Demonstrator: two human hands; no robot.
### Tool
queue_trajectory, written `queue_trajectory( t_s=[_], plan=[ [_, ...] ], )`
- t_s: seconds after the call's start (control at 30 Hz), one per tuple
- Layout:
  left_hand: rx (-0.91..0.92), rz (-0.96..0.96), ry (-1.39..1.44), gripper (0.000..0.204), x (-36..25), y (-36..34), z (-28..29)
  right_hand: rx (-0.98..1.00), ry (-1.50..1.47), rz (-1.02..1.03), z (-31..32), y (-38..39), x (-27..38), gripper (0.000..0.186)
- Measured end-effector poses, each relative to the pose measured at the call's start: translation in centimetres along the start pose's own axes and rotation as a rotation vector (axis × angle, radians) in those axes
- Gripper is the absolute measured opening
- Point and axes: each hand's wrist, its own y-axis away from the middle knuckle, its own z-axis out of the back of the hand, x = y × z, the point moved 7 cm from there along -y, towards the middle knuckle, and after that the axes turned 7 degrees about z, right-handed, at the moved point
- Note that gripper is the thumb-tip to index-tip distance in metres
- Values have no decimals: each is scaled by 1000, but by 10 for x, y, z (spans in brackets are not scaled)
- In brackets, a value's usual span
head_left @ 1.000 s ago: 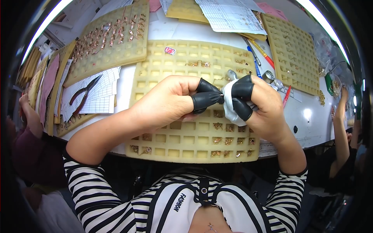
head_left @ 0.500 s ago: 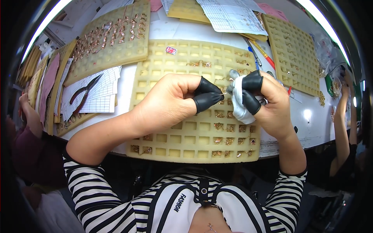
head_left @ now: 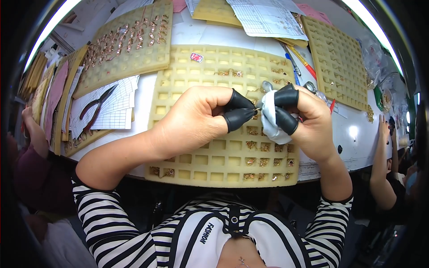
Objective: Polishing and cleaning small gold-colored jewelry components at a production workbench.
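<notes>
My left hand (head_left: 201, 116), with black rubber finger cots, pinches a tiny gold-coloured piece (head_left: 256, 110) between thumb and forefinger. My right hand (head_left: 301, 116), also with black cots, grips a pale folded cloth (head_left: 270, 118) right beside that piece; whether a tool is inside the cloth, I cannot tell. A silver metal object (head_left: 267, 85) shows just behind the cloth. Both hands are over a cream foam tray (head_left: 214, 156) of square compartments, several of which hold small gold jewellery pieces (head_left: 250, 145).
Jewellery trays stand at back left (head_left: 129, 44) and right (head_left: 335, 62). Pliers (head_left: 98, 105) lie on gridded papers; stacked boards (head_left: 71, 89) line the left. Pens (head_left: 304, 62) lie behind my right hand. A co-worker's hand (head_left: 27, 114) is at the left, another person's arm (head_left: 380, 165) at the right.
My right hand and cloth shifted right, then moved slightly back toward the left hand, which stays pinched. At the far right, a co-worker's arm moved lower and inward.
</notes>
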Motion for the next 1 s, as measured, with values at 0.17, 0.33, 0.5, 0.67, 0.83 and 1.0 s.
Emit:
queue_trajectory(
  t_s=[0.17, 0.33, 0.5, 0.67, 0.83, 1.0],
  plan=[
    [-52, -44, -112, 13, -5, 3, -2, 1, -123, -130, -12, 4, -8, 13],
    [-21, -14, -24, 15, 0, 2, -3, 61, -562, -365, -14, 8, -23, 17],
    [-24, 23, -64, 15, -2, 3, -3, 42, -571, -355, -10, 6, -27, 18],
    [-33, -13, -44, 15, -4, 4, -3, 31, -502, -344, -5, 5, -25, 18],
    [-80, -85, -65, 9, -7, 4, -3, 27, -494, -331, -3, 6, -25, 18],
    [-80, -106, -219, 16, -9, 5, -1, 16, -473, -313, -2, 6, -24, 17]
  ],
)
